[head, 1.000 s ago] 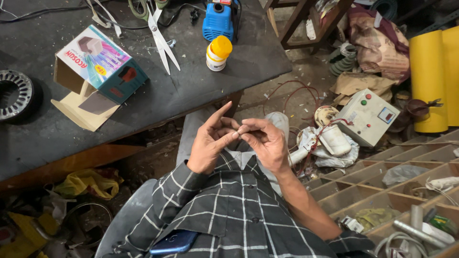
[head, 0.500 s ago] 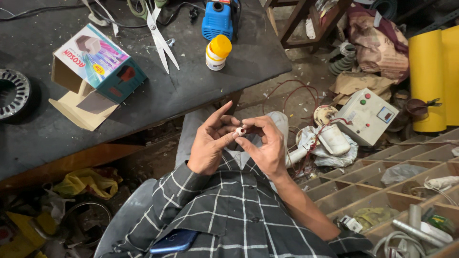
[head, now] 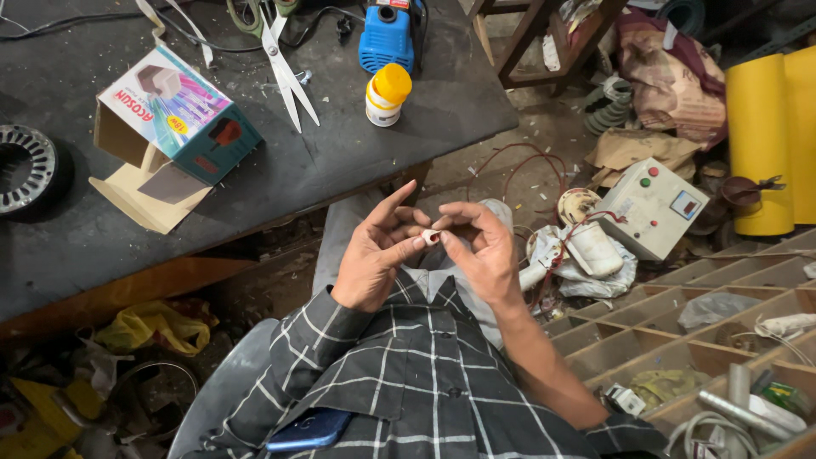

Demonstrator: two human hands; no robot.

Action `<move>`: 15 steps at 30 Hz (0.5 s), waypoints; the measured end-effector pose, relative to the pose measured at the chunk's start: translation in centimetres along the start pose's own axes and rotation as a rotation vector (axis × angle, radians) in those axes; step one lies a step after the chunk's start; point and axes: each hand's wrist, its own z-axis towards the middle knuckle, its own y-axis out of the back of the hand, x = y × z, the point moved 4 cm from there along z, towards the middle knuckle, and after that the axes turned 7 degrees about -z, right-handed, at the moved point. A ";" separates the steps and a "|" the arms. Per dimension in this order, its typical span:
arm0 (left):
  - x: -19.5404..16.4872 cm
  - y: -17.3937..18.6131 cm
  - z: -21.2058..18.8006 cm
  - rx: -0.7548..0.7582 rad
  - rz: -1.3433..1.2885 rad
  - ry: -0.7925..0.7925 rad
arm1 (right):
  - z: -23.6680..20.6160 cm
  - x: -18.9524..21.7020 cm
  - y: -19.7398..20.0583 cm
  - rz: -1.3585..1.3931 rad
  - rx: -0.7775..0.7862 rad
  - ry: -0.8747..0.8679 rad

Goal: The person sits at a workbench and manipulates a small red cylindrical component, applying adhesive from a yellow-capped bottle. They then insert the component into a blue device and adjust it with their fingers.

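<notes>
Vs. the frame 0.5 s ago, little is changed: both hands are kept raised over the lap, fingertips together; the left index finger is still stretched up toward 12 o'clock, and the small piece is still pinched between the hands. The bench items are unmoved.

A dark bench (head: 357, 161) is seen across the upper left. On it: an open printed cardboard box (head: 174, 119) at approx. 10 o'clock from the hands, scissors (head: 285, 72) at 11 o'clock, a white bottle w/ yellow cap (head: 387, 95) at 12 o'clock, a blue device (head: 389, 36) just beyond the bottle. A round metal stator (head: 25, 168) is lying at the bench's far left edge. The floor is cluttered: a white control box (head: 650, 208) w/ red and green buttons at 3 o'clock, red wire (head: 510, 166) looped near it, yellow rolls (head: 769, 140) at the far right, wooden compartments (head: 722, 340) w/ misc. parts at 4 o'clock. A checked shirt (head: 408, 382) is worn; a blue phone (head: 310, 429) is tucked in its pocket.

The small white piece (head: 430, 235) is held at centre frame, just below the bench edge. It is gripped by the left hand (head: 374, 255) from 9 o'clock, thumb and a finger closed on it; the right hand (head: 484, 255) is closed on it from 3 o'clock, fingers curled. What the piece is cannot be told.
</notes>
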 end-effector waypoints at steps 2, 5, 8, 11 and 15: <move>0.0 -0.3 -0.1 0.017 0.013 0.015 | 0.5 0.6 0.3 -0.025 0.002 0.018; -0.1 -0.7 -0.3 0.032 0.045 0.029 | 1.2 2.3 0.5 -0.254 0.039 0.100; -0.3 -0.9 -0.4 0.031 0.089 0.039 | 1.6 4.2 0.3 -0.493 0.076 0.260; -0.3 -1.1 -0.5 0.040 0.109 0.052 | 1.7 5.6 0.0 -0.604 0.097 0.349; -0.2 -1.2 -0.6 0.048 0.124 0.057 | 1.6 6.5 -0.1 -0.655 0.092 0.386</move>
